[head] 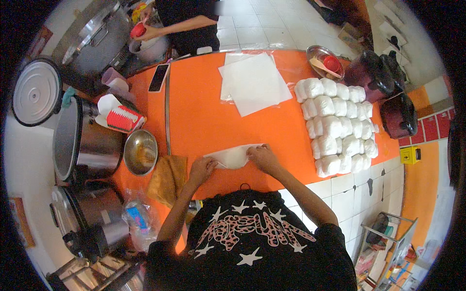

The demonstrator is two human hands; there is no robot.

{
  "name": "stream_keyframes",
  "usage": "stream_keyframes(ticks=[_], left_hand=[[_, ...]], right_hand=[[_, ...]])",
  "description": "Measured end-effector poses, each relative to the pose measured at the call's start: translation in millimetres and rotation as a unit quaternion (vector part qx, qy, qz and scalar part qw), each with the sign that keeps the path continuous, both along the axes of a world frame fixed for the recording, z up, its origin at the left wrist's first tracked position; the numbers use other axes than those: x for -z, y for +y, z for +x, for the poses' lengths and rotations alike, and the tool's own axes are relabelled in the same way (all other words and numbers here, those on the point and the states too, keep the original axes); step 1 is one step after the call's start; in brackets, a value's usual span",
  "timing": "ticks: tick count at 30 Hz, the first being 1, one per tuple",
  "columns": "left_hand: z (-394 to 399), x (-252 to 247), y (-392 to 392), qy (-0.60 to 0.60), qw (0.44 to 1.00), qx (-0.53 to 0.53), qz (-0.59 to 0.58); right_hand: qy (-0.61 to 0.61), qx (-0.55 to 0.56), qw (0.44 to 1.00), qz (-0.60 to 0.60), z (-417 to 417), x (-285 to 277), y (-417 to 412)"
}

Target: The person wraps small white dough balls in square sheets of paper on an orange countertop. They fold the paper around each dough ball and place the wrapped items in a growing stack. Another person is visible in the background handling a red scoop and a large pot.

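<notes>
A white paper sheet [233, 157], folded into a rounded bundle, lies on the orange tabletop close in front of me. What is inside it cannot be seen. My left hand [202, 169] pinches the bundle's left corner. At the opposite end, the fingers of my right hand [264, 159] grip the top right corner. Farther back on the table is a loose stack of flat white sheets [255, 82], on clear plastic. To the right stand rows of white wrapped packets [338, 123], piled close together.
Left of my hands are a brown cloth [168, 178], a steel bowl [140, 152], a box of red packets [124, 119] and large pots [98, 138]. A phone [158, 78] lies near the back left. Behind the packets sits a metal dish [325, 62]. Across the table another person holds a red cup [138, 30].
</notes>
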State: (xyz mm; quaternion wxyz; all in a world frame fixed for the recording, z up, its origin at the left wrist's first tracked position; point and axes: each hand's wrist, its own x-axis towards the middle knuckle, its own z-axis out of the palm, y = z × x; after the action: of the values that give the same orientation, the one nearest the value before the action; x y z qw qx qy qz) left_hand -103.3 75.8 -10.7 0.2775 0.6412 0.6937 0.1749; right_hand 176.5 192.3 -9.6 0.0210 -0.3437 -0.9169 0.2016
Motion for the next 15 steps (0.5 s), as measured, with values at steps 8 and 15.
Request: stream_keyframes(ticks=[8,15], left_hand=[[23,-35,35,0.105,0.99,-0.089,0.006],[13,-12,35,0.112,0.994,0.0,0.014]], right_hand=[[-0.061,0.117,0.989,0.069,-32,-29,12],[0.058,0.002,0.998,-0.021,-18,-18,37]])
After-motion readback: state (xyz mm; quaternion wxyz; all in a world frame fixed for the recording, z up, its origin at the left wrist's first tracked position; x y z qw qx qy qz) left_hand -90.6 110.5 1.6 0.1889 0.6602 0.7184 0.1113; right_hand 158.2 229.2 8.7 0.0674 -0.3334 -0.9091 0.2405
